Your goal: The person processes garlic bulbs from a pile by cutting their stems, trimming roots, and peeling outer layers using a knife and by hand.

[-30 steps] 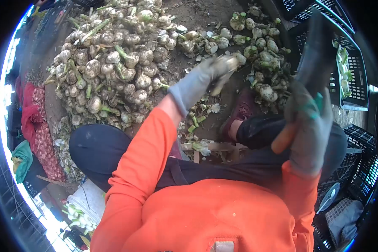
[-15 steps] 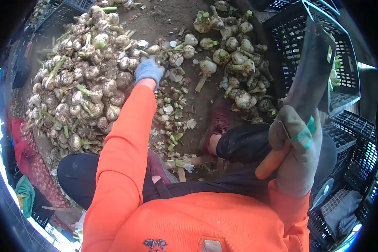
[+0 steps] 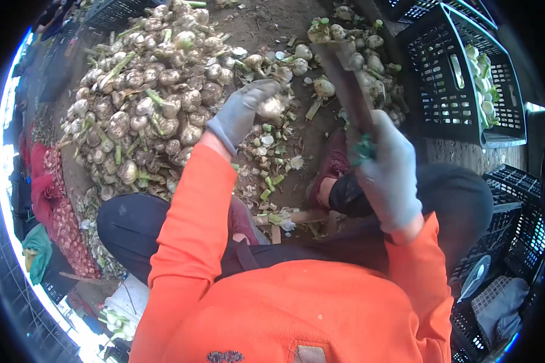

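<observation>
My left hand [image 3: 243, 112], in a grey glove, is closed round a pale garlic bulb [image 3: 271, 107] above the trimmings, just right of the big heap. The gloved right hand [image 3: 386, 163] grips a machete [image 3: 352, 91], whose broad dark blade points up and left, a little blurred. Green wrapping shows near the base of the blade; the handle is hidden in the hand. On the ground to the left lies a large heap of soil-covered garlic bulbs [image 3: 139, 115], many with short stalks. Cut stalk pieces [image 3: 272, 181] and skins litter the ground between my feet.
More bulbs [image 3: 375, 66] lie beyond the machete. At the right stands a black crate [image 3: 448, 91] holding pale green-white pieces [image 3: 483, 85]. Other crates [image 3: 508, 193] stand nearer on the right. Red mesh sacks [image 3: 60, 212] of bulbs lie at the left, near a green cloth [image 3: 37, 254].
My left hand has come back from the heap's edge and now holds a bulb. My right hand has swung the machete inward and left, toward the left hand.
</observation>
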### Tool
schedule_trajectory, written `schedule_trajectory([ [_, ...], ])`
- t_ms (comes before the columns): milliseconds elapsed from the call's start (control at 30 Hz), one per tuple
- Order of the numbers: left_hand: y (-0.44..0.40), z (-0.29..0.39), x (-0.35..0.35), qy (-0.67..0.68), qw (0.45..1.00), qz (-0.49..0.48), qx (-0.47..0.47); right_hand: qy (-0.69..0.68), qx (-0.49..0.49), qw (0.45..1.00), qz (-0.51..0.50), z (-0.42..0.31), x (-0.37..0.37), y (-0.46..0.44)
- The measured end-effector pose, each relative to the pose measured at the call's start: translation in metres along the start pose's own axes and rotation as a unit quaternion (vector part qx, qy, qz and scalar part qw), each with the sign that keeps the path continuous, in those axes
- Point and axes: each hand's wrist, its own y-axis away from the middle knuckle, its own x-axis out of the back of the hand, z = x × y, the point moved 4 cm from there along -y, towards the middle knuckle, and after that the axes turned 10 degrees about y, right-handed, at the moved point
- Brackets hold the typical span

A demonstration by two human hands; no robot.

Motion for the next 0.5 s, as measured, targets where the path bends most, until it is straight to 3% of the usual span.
schedule_trajectory([
  [33, 0.018, 0.032, -0.029, 0.049, 0.991, 0.060, 0.108, 0.056, 0.050, 0.997, 0.020, -0.007, -0.003, 0.002],
  [133, 0.060, 0.057, -0.048, 0.083, 0.987, 0.028, 0.132, 0.089, 0.120, 0.988, 0.041, -0.036, -0.007, 0.009],
  [267, 0.115, 0.088, -0.064, 0.002, 0.989, 0.092, 0.116, 0.067, 0.199, 0.976, 0.049, -0.053, -0.028, 0.020],
  [300, 0.122, 0.089, -0.054, -0.094, 0.989, 0.103, 0.047, 0.074, 0.182, 0.981, 0.008, -0.046, -0.037, 0.025],
  [333, 0.136, 0.092, -0.049, -0.030, 0.988, 0.128, 0.075, 0.092, 0.153, 0.983, -0.045, -0.034, -0.047, 0.029],
  [400, 0.143, 0.093, -0.039, -0.054, 0.986, 0.159, 0.006, 0.132, 0.090, 0.976, -0.146, -0.015, -0.063, 0.035],
  [500, 0.138, 0.088, -0.029, -0.025, 0.988, 0.149, 0.020, 0.052, 0.053, 0.987, -0.144, -0.019, -0.067, 0.036],
])
